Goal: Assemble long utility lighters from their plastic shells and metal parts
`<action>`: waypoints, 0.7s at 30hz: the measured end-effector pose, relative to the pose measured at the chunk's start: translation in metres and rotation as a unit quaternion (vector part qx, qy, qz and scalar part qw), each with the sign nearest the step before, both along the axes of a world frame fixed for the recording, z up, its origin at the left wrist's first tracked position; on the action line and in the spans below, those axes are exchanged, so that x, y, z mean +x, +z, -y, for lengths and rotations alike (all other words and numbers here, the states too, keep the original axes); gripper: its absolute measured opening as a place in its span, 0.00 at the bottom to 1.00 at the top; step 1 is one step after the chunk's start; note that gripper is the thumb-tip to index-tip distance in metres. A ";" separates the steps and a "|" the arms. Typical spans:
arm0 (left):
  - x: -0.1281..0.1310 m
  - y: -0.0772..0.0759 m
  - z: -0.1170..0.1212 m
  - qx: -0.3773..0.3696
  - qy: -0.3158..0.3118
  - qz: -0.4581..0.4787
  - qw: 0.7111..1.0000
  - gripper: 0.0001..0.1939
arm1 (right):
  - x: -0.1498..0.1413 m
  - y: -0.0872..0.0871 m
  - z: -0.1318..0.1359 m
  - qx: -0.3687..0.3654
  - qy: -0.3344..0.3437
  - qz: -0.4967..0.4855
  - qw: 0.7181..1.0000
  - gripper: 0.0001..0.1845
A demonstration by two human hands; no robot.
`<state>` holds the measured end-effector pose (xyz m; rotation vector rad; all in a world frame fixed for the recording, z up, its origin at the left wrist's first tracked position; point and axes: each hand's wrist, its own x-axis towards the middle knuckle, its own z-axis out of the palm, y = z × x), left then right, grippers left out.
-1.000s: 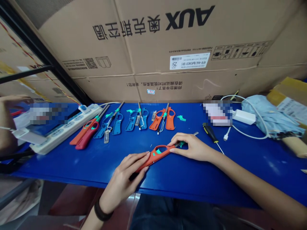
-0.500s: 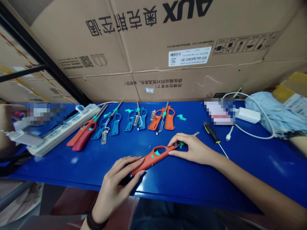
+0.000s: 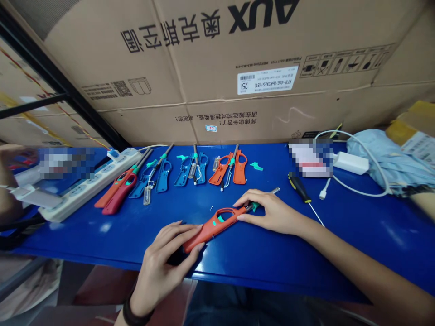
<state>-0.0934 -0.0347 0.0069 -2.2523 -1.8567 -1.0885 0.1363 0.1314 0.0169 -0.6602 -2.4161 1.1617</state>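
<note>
An orange long-neck lighter (image 3: 212,229) with green parts lies slantwise near the front of the blue table. My left hand (image 3: 166,256) grips its handle end between thumb and fingers. My right hand (image 3: 268,212) pinches the opposite end, where the metal tube begins; the palm and fingers hide part of the tube. A tiny screw (image 3: 211,208) rests just beyond the lighter. Behind it are opened orange lighter halves (image 3: 240,168), blue halves (image 3: 181,173) with tubes and wires, and a loose green trigger piece (image 3: 256,166).
A white power strip (image 3: 91,181) stands at the left beside two assembled lighters (image 3: 117,192). To the right lie a screwdriver (image 3: 299,186), a white charger (image 3: 351,162) with cable, and a light-blue cloth (image 3: 374,151). A large cardboard box (image 3: 163,90) backs the table. Another person's arm (image 3: 8,181) shows at far left.
Both hands keep their hold on the orange lighter, which has hardly moved. At far left, the other person's hand has shifted slightly.
</note>
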 end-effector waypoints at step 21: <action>-0.002 0.003 0.003 -0.014 -0.001 -0.021 1.000 0.17 | -0.008 0.001 0.006 0.005 -0.033 -0.025 0.999 0.08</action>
